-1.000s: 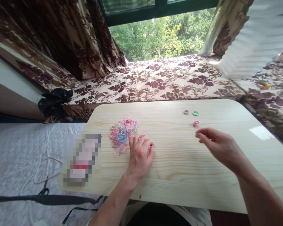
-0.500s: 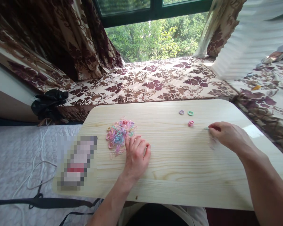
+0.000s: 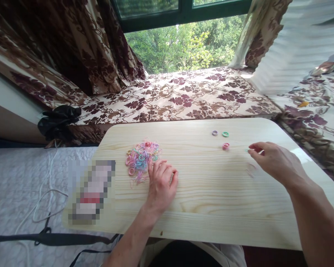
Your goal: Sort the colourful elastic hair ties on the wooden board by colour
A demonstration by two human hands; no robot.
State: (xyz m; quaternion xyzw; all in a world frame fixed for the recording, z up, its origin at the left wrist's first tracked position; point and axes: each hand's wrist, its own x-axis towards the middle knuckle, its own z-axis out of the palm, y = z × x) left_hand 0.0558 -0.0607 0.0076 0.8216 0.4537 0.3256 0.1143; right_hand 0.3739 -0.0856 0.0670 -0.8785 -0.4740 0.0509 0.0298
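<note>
My left hand (image 3: 161, 180) rests on the table at the right edge of a loose heap of small coloured hair ties (image 3: 140, 157). Its fingers are bent but apart, and their tips reach the heap's border. Further right, my right hand (image 3: 267, 157) hovers low over the tabletop, thumb and index finger slightly parted. A tiny pale green band (image 3: 246, 150) shows at its fingertips, too small and blurred to make out well. Just below lie thin pink bands (image 3: 251, 170). To its left sit a purple hair tie (image 3: 214, 133), a green hair tie (image 3: 225, 134) and pinkish-red hair ties (image 3: 225, 146).
The light wooden table (image 3: 200, 222) has rounded corners. On its left side lies a pixelated, blurred-out object (image 3: 91, 193). Behind stands a bench with a floral cover (image 3: 180, 96) beneath the window. A white cable (image 3: 41, 193) runs over the quilted bedding at left.
My right hand has shifted slightly right and its thumb and index finger have parted a little. The thin pink bands beneath show more clearly. My left hand stays in place.
</note>
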